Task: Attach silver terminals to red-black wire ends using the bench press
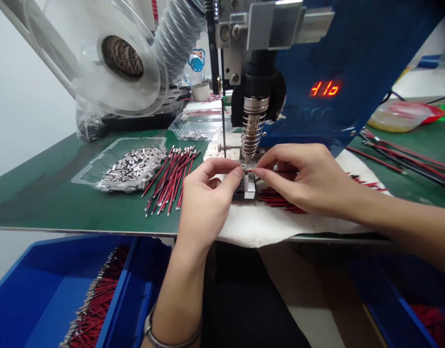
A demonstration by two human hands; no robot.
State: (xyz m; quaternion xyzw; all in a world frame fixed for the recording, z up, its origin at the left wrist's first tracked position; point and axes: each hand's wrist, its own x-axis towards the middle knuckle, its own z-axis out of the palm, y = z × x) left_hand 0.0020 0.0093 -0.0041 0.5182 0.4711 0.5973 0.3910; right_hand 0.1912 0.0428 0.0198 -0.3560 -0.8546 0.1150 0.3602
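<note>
My left hand is closed in a pinch at the left side of a small metal fixture; whatever lies between its fingertips is too small to make out. From the right, my right hand pinches a thin red-and-black wire, its tip at the fixture. Directly above both fingertips stands the spring-wrapped soldering head of a blue machine. More red-and-black wires lie on a white cloth under my right hand.
A clear tray of small metal cylinders and a pile of wires with metal ends sit left on the green table. Below is a blue bin with wired parts. A transparent fume hood overhangs the left.
</note>
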